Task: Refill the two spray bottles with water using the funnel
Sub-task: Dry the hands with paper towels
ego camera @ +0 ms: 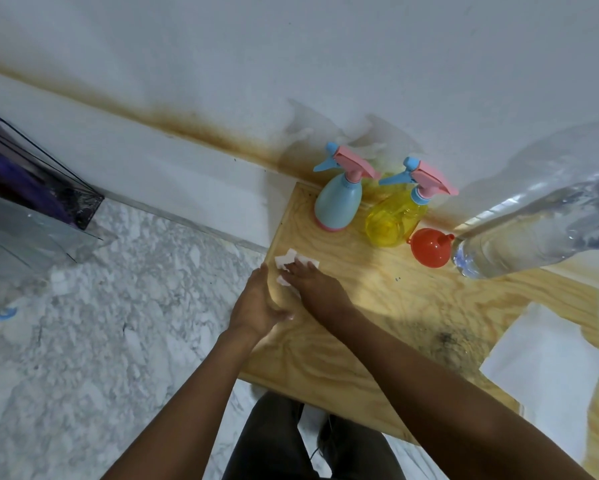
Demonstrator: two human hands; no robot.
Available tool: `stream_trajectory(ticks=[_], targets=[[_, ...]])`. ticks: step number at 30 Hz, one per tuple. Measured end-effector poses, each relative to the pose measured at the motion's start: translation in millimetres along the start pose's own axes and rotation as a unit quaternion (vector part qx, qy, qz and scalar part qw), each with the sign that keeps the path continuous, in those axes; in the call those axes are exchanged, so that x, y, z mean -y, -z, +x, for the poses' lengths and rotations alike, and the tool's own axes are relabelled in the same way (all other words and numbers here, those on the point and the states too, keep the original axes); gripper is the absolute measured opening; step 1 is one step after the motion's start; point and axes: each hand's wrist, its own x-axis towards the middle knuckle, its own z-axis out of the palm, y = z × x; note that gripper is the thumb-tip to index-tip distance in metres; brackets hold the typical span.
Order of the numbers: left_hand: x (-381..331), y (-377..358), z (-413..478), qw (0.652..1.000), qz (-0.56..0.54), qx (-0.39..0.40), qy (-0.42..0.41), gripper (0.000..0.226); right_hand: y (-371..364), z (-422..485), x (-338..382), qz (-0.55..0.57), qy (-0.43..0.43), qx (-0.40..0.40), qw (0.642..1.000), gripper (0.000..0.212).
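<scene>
We look down from head height at a pale wooden table [360, 323] set against a white wall [291, 46]; what print there is on the things here is too blurred for us to read. We count two spray bottles standing side by side at the far edge of the table: a blue spray bottle [338, 206] on the left and a see-through yellow spray bottle [391, 220] on the right, each with a pink and blue trigger head screwed on. Just right of the yellow one sits one red funnel [429, 247], and touching or nearly touching it is one large clear water bottle [533, 223], partly filled, stretching off toward the right edge. One white tissue [296, 261] lies near the left edge of the table. Our right hand [312, 282] lies flat on that tissue, fingers straight and pressing it to the wood. Our left hand [256, 306] rests at the table's left edge just beside the right one, fingers loosely extended, thumb toward the right wrist, holding nothing that we can see. One white sheet [547, 368] covers the table's right corner. Below lies a marbled grey floor [118, 306], a brown stain [204, 129] runs along the foot of the wall, and one clear bag [31, 202] with something purple inside sits at far left
</scene>
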Motion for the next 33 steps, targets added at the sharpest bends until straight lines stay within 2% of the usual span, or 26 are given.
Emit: stream_trajectory(ticks=[4, 9, 14, 16, 20, 23, 28, 33], targets=[[-3, 2, 0, 1.0, 0.03, 0.006, -0.003, 0.114, 5, -3, -11, 0.01, -0.096, -0.039, 0.995, 0.044], [-5, 3, 2, 0.998, 0.061, 0.008, -0.008, 0.109, 1, -33, -15, -0.005, -0.064, -0.112, 0.992, 0.042], [-13, 4, 1, 0.995, 0.098, 0.018, 0.007, 0.119, -13, -61, -20, 0.032, -0.078, -0.054, 0.995, 0.032], [-16, 4, -1, 0.994, 0.111, 0.013, 0.019, 0.123, -12, -70, -20, 0.04, -0.076, -0.021, 0.996, 0.033], [-24, -1, -8, 0.992, 0.122, 0.004, 0.045, 0.112, 20, -82, -19, 0.145, -0.134, 0.029, 0.98, 0.028], [-36, -7, -17, 0.991, 0.13, -0.022, 0.029, 0.088, 57, -96, -22, 0.259, -0.174, -0.044, 0.949, 0.023], [-80, -31, -36, 0.997, 0.064, -0.023, -0.042, 0.07, 97, -144, -39, 0.299, -0.239, -0.2, 0.902, 0.014], [-138, -67, -66, 0.99, 0.053, 0.012, -0.128, 0.057, 122, -206, -61, 0.322, -0.269, -0.247, 0.873, 0.022]])
